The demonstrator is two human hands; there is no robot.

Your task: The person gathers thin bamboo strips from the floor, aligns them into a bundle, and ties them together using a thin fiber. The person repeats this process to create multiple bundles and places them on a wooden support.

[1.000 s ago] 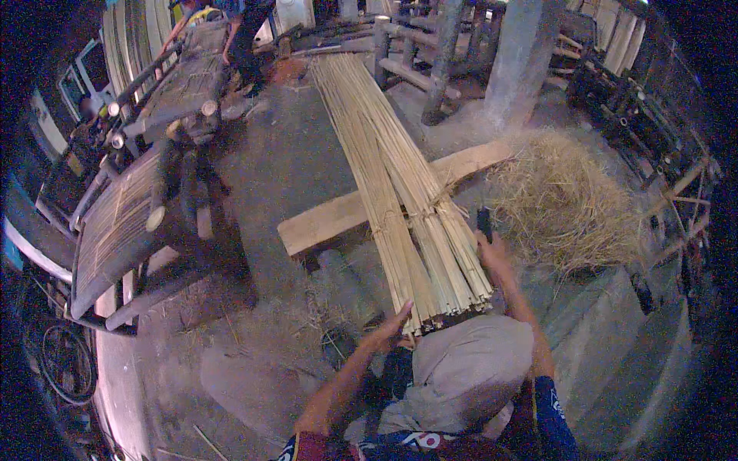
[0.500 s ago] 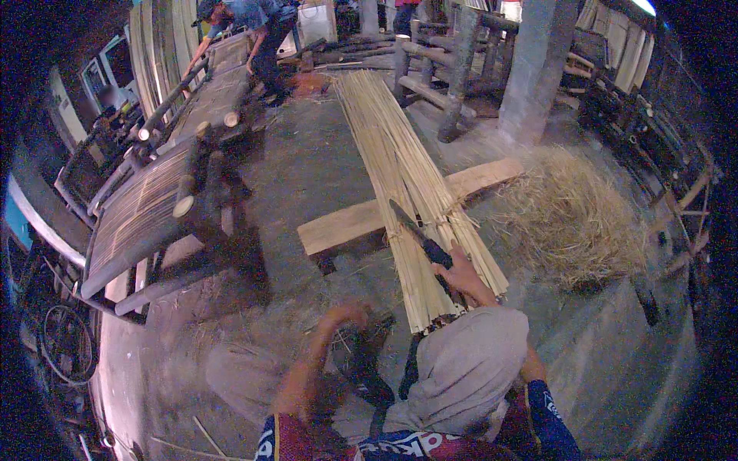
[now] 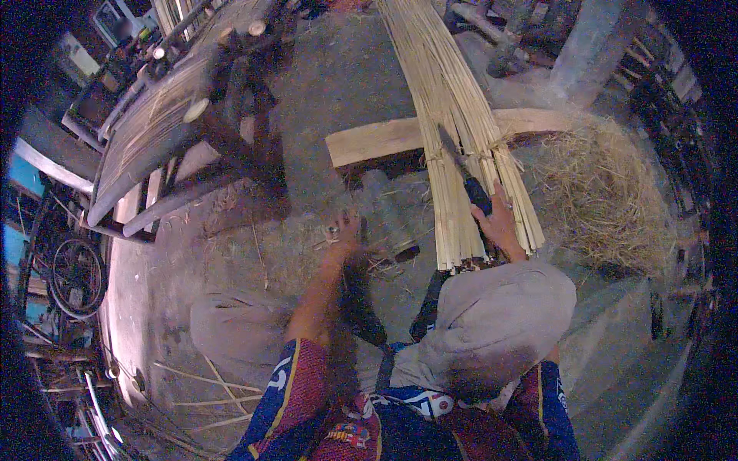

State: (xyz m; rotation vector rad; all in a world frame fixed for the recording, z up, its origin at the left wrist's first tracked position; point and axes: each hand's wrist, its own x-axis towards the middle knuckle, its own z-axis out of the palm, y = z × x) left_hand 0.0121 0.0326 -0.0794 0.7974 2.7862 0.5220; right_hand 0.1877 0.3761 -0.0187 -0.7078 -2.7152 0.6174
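A long bundle of pale split bamboo strips slants away from my right knee, lying across a low wooden plank. On top of it my right hand grips the dark handle of a large knife, its blade pointing away along the strips. My left hand, with a ring on one finger, reaches low over the floor left of the bundle, fingers bent and somewhat apart. Thin pale scraps show by its fingertips; I see nothing held. Close to it lies a greyish tube with a dark open end.
A heap of fine shavings lies right of the bundle. To the left stands a bamboo bench with thick round poles. A wheel leans at the far left. Loose strips lie near my left knee. A pillar rises behind.
The view has tipped downward. My left hand has moved forward from near my left knee to low over the floor. My right hand stays on the knife over the bundle.
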